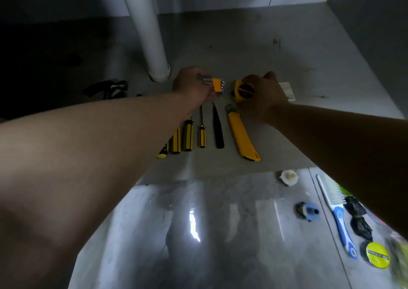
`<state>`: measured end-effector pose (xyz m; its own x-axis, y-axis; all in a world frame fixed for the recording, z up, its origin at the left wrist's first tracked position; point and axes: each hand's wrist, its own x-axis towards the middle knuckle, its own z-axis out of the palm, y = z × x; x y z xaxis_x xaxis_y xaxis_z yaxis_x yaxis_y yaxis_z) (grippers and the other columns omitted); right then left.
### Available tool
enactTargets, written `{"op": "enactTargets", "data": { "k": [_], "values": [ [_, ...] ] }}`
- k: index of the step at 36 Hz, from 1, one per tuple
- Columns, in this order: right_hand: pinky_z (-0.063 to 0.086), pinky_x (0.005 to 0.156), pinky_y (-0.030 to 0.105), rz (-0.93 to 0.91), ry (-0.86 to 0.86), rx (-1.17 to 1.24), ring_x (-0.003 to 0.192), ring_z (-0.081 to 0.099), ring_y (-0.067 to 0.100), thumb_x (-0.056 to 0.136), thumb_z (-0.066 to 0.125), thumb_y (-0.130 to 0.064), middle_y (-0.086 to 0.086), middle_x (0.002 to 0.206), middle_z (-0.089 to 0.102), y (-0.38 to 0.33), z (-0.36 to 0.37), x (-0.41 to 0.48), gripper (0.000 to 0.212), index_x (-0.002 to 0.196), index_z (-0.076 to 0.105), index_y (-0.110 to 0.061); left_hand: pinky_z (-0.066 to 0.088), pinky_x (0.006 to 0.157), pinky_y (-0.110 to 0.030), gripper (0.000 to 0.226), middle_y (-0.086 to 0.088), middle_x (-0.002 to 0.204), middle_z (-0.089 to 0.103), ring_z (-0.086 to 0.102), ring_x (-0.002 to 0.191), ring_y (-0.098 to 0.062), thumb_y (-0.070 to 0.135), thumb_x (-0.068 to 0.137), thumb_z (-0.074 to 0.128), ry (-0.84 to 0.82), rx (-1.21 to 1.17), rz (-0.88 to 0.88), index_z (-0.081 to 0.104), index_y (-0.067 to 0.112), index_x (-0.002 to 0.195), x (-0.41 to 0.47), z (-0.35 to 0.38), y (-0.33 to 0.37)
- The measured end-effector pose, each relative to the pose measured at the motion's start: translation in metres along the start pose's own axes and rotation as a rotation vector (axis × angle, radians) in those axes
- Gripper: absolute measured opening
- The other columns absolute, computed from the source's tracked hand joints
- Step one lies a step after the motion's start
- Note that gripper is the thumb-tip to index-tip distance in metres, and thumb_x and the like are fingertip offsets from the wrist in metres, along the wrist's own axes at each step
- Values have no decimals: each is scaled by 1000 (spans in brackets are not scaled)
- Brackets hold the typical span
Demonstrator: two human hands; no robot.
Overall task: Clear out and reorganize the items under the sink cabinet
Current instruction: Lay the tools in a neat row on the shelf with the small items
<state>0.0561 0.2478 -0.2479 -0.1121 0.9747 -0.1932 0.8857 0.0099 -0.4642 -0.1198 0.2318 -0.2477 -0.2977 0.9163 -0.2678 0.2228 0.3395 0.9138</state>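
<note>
My left hand (194, 85) grips the hex keys (217, 85), my right (263, 96) the tape measure (242, 90), behind the screwdrivers (188, 134), pipe (146, 30) beside.

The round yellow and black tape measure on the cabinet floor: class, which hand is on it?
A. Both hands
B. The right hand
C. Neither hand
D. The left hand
B. The right hand rests on the round yellow and black tape measure, while the left hand holds the orange holder of metal hex keys beside it.
</note>
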Motion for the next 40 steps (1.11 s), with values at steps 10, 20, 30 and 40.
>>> {"op": "enactTargets", "data": {
  "k": [10, 20, 30, 40],
  "values": [
    [50, 99, 46, -129, 178, -37, 122, 46, 34, 87, 64, -10, 12, 135, 40, 3, 14, -11, 51, 137, 57, -20, 43, 104, -31, 40, -20, 134, 57, 54, 125, -33, -1, 92, 53, 21, 695, 344, 66, 5, 129, 2, -7, -5],
    [43, 105, 48, -206, 114, -151, 128, 41, 35, 92, 60, -29, 8, 148, 38, 11, 16, -27, 60, 150, 44, -26, 28, 119, -45, 60, -13, 160, 29, 29, 146, -33, 12, 95, 55, -211, 1089, 457, 41, 16, 153, -19, -1, -5],
    [46, 102, 51, -228, 84, -136, 132, 41, 38, 90, 53, -27, 10, 155, 33, 15, 14, -38, 64, 152, 41, -22, 25, 120, -46, 71, -12, 163, 27, 25, 149, -34, 21, 95, 57, -258, 1192, 428, 27, 15, 159, -28, 6, -5],
    [44, 106, 50, -243, 102, -158, 136, 38, 37, 92, 58, -21, 11, 158, 31, 24, 20, -38, 67, 155, 35, -19, 30, 116, -46, 56, -10, 158, 32, 29, 143, -32, 23, 94, 58, -275, 1198, 408, 47, 11, 148, -34, 12, -1]
  ]
}}
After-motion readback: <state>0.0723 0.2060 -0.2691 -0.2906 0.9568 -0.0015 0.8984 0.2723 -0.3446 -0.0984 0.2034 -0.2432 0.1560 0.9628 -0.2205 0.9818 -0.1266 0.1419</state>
